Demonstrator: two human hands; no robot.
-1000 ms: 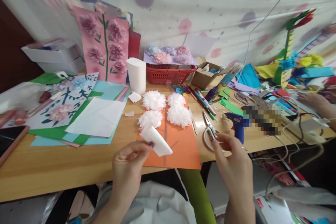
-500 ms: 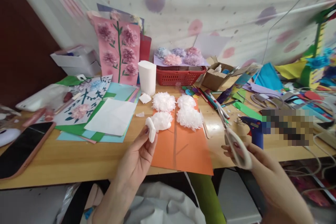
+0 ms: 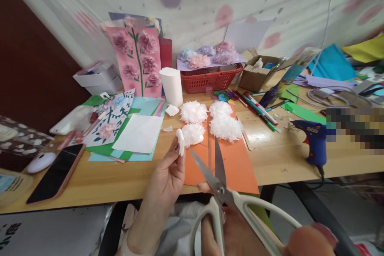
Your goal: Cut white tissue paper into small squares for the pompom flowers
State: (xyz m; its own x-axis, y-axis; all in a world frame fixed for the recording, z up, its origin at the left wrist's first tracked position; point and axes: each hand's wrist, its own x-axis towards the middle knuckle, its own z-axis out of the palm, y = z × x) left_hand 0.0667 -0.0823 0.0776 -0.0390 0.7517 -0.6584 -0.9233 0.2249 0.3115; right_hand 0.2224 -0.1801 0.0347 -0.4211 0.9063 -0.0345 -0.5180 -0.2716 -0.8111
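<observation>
Pinches a folded white tissue point(image 3: 180, 142) upright between thumb and fingers of the left hand point(image 3: 166, 180). Grips white-handled scissors point(image 3: 220, 190) in the blurred right hand point(image 3: 238, 234), with fingers through a handle loop. Points the spread blades away from the right hand, with one tip just to the right of the tissue, apart from it.

Just beyond the left hand, four white fluffy puffs point(image 3: 225, 128) in two columns on an orange sheet point(image 3: 237, 164); cannot tell whether touching the tissue at the nearest puff. Farther past the left hand, a small white stack point(image 3: 172, 110), a white roll point(image 3: 172, 88) standing upright, and a red basket point(image 3: 211, 80) with pastel paper flowers point(image 3: 199, 61) on top. To the left of the left hand, a white sheet point(image 3: 138, 134) over coloured papers, and well apart, a dark-screened phone point(image 3: 57, 174). Beyond the right hand, past the orange sheet, a loose group of pens point(image 3: 259, 110). Beyond and to the right of the right hand, a blue glue gun point(image 3: 313, 134) near the table edge.
</observation>
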